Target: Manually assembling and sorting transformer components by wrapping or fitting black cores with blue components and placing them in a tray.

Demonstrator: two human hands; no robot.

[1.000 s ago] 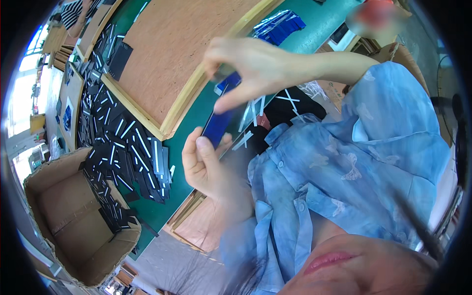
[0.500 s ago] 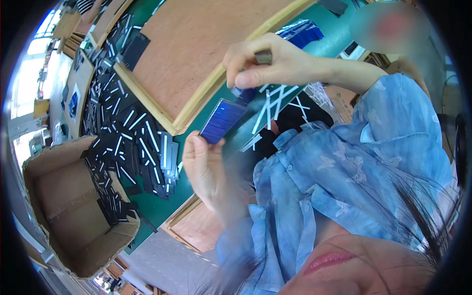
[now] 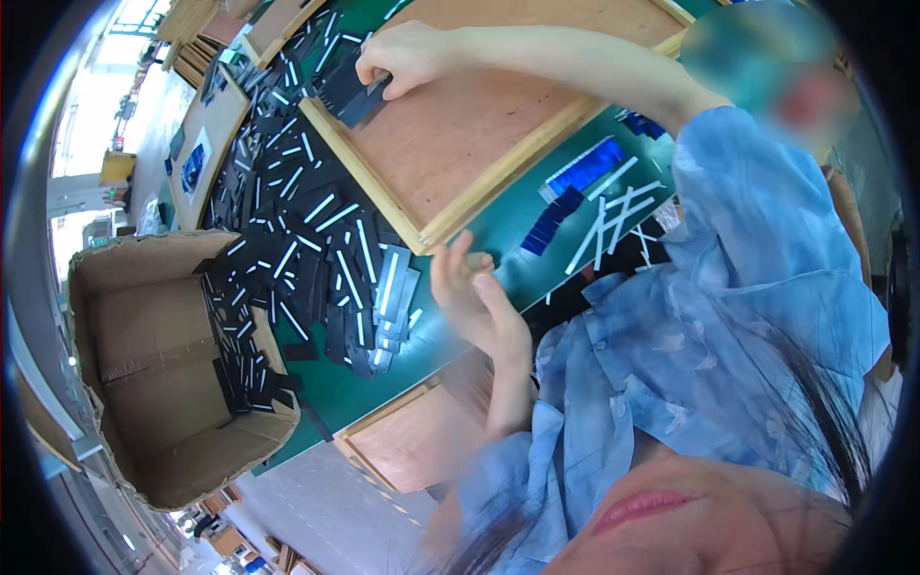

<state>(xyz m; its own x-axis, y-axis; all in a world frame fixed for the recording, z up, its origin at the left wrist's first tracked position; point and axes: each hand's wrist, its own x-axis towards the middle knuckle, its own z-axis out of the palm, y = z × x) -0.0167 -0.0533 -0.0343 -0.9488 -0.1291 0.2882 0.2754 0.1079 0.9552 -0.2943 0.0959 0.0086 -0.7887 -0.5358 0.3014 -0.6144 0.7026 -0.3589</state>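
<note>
My right hand (image 3: 407, 62) reaches to the far left corner of a wooden tray (image 3: 517, 196). Its fingers are closed on a thin black strip (image 3: 379, 84), above a dark flat sheet (image 3: 350, 91) at the tray's rim; the grip is partly hidden. Near the tray's closest corner, my left hand (image 3: 474, 292) is raised with nothing in it, its fingers loosely bent and apart. On the green table to its right lie a shiny blue piece (image 3: 586, 168) and a darker blue strip (image 3: 552, 220).
Black pieces with white strips (image 3: 297, 230) are heaped left of the tray. A cardboard box (image 3: 144, 335) stands at the left edge of the green table (image 3: 359, 412). White strips (image 3: 613, 216) lie on the right; more blue pieces (image 3: 642, 125) sit beyond them.
Both blue pieces have left my hands and lie on the table. My right hand has moved away to the far left of the tray and closed on a black strip. My left hand has opened.
</note>
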